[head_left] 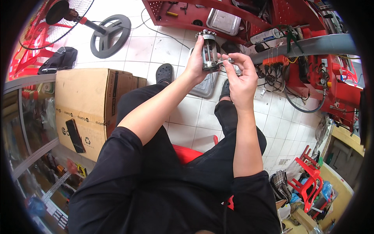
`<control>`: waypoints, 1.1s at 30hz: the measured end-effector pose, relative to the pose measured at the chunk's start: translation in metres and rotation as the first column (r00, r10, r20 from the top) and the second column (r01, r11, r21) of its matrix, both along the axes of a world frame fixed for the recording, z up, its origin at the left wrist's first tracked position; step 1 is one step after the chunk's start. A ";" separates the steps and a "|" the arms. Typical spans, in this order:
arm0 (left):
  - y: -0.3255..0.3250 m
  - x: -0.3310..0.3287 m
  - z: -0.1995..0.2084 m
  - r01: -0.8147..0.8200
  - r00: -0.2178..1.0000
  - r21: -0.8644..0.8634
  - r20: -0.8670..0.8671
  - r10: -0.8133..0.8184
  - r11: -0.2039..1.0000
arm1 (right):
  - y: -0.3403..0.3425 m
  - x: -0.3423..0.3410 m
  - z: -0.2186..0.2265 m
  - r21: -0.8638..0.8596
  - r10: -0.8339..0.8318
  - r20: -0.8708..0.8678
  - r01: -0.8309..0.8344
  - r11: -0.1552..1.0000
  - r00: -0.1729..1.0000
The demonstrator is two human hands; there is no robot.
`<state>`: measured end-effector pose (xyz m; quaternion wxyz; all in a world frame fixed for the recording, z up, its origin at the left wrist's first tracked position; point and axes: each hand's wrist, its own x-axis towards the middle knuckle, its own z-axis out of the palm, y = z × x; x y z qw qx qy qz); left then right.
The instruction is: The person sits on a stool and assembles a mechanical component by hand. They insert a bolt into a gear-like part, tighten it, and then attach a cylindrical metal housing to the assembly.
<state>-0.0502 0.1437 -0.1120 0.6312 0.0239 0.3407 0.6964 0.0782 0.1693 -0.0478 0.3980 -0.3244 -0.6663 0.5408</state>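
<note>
Out over the floor, my left hand (pixel 194 61) is wrapped round a metal cylinder-shaped part (pixel 210 50). It has open slots or rods along its side and a ring of knobs or bolt heads at the top; its exact kind I cannot tell. At its lower end, my right hand (pixel 242 76) pinches a small shiny metal piece (pixel 230 61) between thumb and fingers, which seems to touch the part. The fingers hide much of that piece. Below the hands, a grey plastic tray (pixel 202 92) lies on the tiles, partly covered by them.
A cardboard box (pixel 83 93) with a phone (pixel 75 135) on top stands at the left, beside a glass cabinet. A fan base (pixel 111 36) stands far left. Red metal shelving (pixel 175 21) runs along the back. Cables and an orange power strip (pixel 276 61) lie right of my hands.
</note>
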 end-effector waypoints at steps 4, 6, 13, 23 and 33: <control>0.001 0.002 -0.005 -0.058 0.996 -0.019 -0.061 0.057 0.998 | 0.003 0.001 -0.009 -0.005 0.019 0.090 -0.019 1.000 0.996; 0.001 0.001 -0.008 -0.058 0.996 -0.033 -0.065 0.056 0.998 | 0.002 0.001 -0.010 0.050 0.011 0.151 -0.019 0.999 0.989; 0.002 0.001 -0.007 -0.039 0.994 -0.043 -0.105 0.035 0.998 | 0.004 0.004 -0.013 0.064 0.007 0.152 -0.017 0.998 0.988; 0.000 -0.002 -0.013 -0.060 0.991 -0.073 -0.123 0.051 0.996 | 0.003 0.008 0.015 0.200 -0.020 0.393 -0.065 0.978 0.919; 0.002 0.000 -0.020 -0.048 0.983 -0.023 -0.178 0.044 0.999 | 0.005 0.013 0.016 0.349 -0.047 0.406 -0.107 0.931 0.913</control>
